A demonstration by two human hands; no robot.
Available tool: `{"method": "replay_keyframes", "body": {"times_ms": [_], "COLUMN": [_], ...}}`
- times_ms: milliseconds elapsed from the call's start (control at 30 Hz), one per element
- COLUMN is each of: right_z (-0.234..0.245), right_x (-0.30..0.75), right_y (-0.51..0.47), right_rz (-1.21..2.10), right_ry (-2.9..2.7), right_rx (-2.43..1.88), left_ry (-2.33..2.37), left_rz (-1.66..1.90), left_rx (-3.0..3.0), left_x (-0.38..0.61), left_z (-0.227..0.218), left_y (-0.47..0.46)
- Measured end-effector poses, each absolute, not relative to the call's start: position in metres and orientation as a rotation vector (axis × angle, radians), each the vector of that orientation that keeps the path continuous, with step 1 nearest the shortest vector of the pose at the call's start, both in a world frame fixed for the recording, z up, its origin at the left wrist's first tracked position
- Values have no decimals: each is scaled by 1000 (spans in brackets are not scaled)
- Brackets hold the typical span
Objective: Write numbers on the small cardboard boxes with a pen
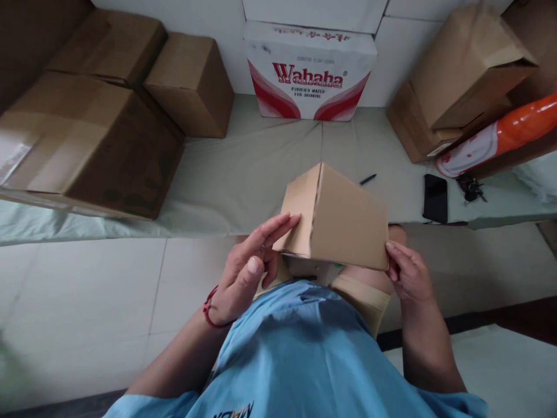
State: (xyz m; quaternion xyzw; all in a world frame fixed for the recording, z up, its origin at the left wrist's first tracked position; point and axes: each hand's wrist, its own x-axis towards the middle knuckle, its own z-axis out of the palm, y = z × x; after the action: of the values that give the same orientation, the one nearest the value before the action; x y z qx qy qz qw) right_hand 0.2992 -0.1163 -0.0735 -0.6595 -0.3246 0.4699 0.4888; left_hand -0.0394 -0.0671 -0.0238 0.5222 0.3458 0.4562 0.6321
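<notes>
Brown cardboard begins the row at far left: a big box (56, 133) well to the left of the left fingers (272, 226), a second box (108, 40) just beyond it, and a small box (187, 81) beside these, ahead and left of the same fingertips. Pale green cloth (243, 174) covers the table ahead of the fingertips.

A red bracelet (209, 310) circles the wrist behind the left fingers. The left hand (243, 276) is loosely spread: two fingertips rest on the left face of the carton (348, 220), the thumb stands apart from it, and the other fingers bend below, so it has no firm grip. The carton sits between the two sets of fingers, tilted, over the lap and near table edge. A white Wahaha box (311, 75) stands well beyond the fingertips, past the carton.

A dark pen (368, 179) lies ahead of the right fingers (395, 255). The right hand (413, 276) is closed in a pinch, thumb and fingers on the carton's lower right corner.

Ahead and right of those fingertips are stacked boxes (470, 64), then a black phone (435, 198), keys (472, 188) beside it, and an orange-and-white roll (522, 125) farthest right.
</notes>
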Motion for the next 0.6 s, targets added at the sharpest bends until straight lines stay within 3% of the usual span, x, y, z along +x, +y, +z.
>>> {"method": "replay_keyframes", "body": {"times_ms": [233, 600], "right_z": [-79, -75], "right_x": [298, 292], "right_y": [-114, -112], "right_rz": [1310, 1297], "right_ry": [-766, -769], "right_rx": [-1548, -1504], "left_ry": [898, 929], "left_rz": [968, 1010], "left_rx": [1236, 1236], "left_x": [-33, -25], "left_z": [-4, 10], "left_y": [-51, -42]}}
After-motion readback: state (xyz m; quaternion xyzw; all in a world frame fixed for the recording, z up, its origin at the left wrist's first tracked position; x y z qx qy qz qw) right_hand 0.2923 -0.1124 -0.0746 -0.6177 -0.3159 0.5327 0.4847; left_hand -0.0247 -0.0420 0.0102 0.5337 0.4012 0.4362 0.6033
